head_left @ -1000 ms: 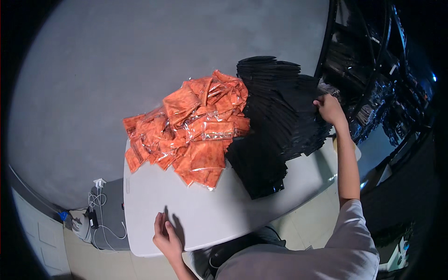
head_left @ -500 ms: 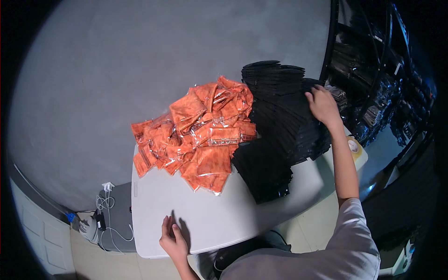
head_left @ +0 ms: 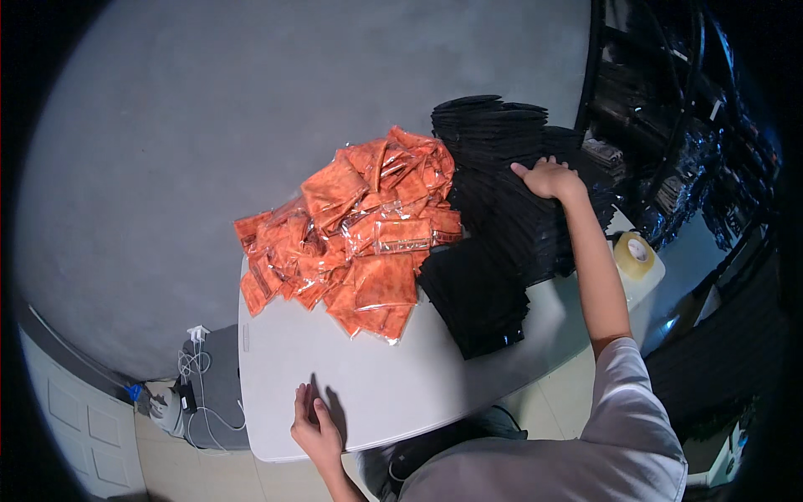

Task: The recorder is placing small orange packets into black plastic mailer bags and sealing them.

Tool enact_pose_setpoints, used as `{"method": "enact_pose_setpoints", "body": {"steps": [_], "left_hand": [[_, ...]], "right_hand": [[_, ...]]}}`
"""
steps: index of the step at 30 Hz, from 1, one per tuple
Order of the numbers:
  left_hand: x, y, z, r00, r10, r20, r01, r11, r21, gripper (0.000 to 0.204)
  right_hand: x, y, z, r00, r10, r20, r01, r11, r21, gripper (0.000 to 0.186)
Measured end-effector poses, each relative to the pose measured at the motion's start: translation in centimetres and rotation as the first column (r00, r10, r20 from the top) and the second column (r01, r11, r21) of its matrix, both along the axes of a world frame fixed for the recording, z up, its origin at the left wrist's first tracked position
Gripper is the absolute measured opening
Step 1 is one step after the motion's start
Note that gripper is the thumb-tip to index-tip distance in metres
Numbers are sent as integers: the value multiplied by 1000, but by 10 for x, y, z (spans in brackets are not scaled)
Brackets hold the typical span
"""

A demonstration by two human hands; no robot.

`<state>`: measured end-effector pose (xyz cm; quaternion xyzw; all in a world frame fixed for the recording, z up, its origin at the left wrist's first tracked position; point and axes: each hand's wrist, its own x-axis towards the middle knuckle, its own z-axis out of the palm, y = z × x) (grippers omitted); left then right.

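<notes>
A heap of orange folded items in clear plastic packets (head_left: 343,188) covers the back left of the white table (head_left: 368,385). Beside it, thin black folded pieces (head_left: 489,142) lie fanned in overlapping stacks, with another black stack (head_left: 468,297) nearer the front. On the upper right of the fanned pieces rests my right hand (head_left: 548,177), thumb spread and fingers slightly bent, apparently holding nothing. My left hand (head_left: 316,422), fingers apart and empty, is at the table's front-left edge.
A yellow tape roll (head_left: 634,255) sits at the table's right end. Dark shelves (head_left: 636,117) with black plastic-wrapped goods stand at the right. A grey padded seat (head_left: 219,372) with cables (head_left: 194,361) is to the left, near a white door (head_left: 84,418). A grey wall (head_left: 209,109) is behind.
My right hand has moved leftward across the black pieces from their right edge, and the tape roll has come into fuller view. The whole scene sits slightly further right in the picture.
</notes>
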<state>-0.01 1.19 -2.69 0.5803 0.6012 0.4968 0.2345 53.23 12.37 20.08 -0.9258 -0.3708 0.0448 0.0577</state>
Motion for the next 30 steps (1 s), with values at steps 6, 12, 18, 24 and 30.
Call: {"method": "enact_pose_setpoints", "body": {"steps": [6,12,18,24,30], "left_hand": [[-4,-1,-1,1000,5,-23,-6,999,-32,43],[1,0,5,1000,23,13,-22,998,-56,41],[24,29,42,938,-184,-295,192,981,0,33],[87,111,47,723,-541,-430,591,807,-21,29],[122,169,1,530,-459,-713,731,673,111,42]], "right_hand": [[-86,-54,-6,805,279,524,-564,633,530,60],[-223,-69,-117,607,793,-50,-701,563,438,21],[-276,-39,-195,495,849,183,-732,294,614,18],[-243,-61,-163,573,812,111,-688,403,603,20],[-177,-64,-175,830,474,295,-556,664,500,21]]}}
